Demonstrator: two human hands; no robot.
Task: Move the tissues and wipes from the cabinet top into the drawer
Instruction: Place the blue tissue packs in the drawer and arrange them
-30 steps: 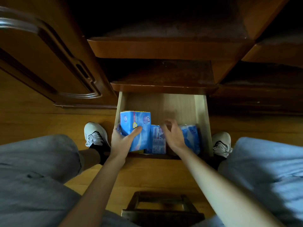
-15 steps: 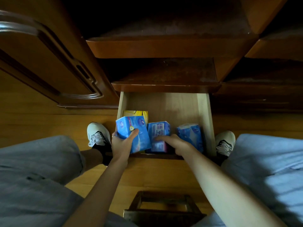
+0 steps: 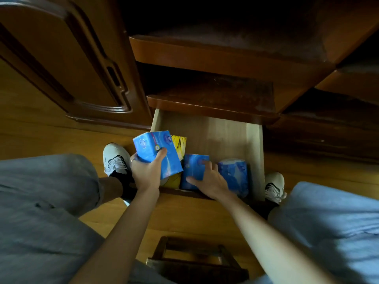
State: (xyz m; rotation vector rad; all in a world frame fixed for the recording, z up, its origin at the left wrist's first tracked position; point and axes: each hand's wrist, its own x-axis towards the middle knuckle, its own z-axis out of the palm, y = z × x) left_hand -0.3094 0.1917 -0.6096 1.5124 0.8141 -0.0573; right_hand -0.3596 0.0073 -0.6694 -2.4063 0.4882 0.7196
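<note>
Wooden flooring (image 3: 51, 138) and dark cabinet fronts surround an open drawer (image 3: 254, 152), which is taken as the landmark for all positions below. Its pale interior is exposed beneath the cabinet top (image 3: 215, 99), on which no packs are visible.

Above the drawer's left front corner, a blue tissue pack (image 3: 156, 153) is gripped by the left hand (image 3: 146, 174): the thumb is curled over the pack's face and the fingers are wrapped behind it. The pack is held tilted and raised, judged to be so that it clears the yellow pack (image 3: 180, 144) already lodged in the drawer under and behind it, and can be lowered in on edge.

At the drawer's front centre, a second blue pack (image 3: 193, 168) stands upright. The right hand (image 3: 213, 181) is laid on it with fingers spread and nearly straight, thumb against the near edge; nothing is clasped. This pressure is judged to keep the pack upright and pushed toward the right, so that room is kept on the left.

Against the drawer's right wall, a third blue pack (image 3: 235, 173) stands on edge, touching or just beside the centre pack. Upright stacking is judged to save space.

In front of the drawer, a small wooden stool (image 3: 194, 261) stands on the floor, between the knees.
</note>
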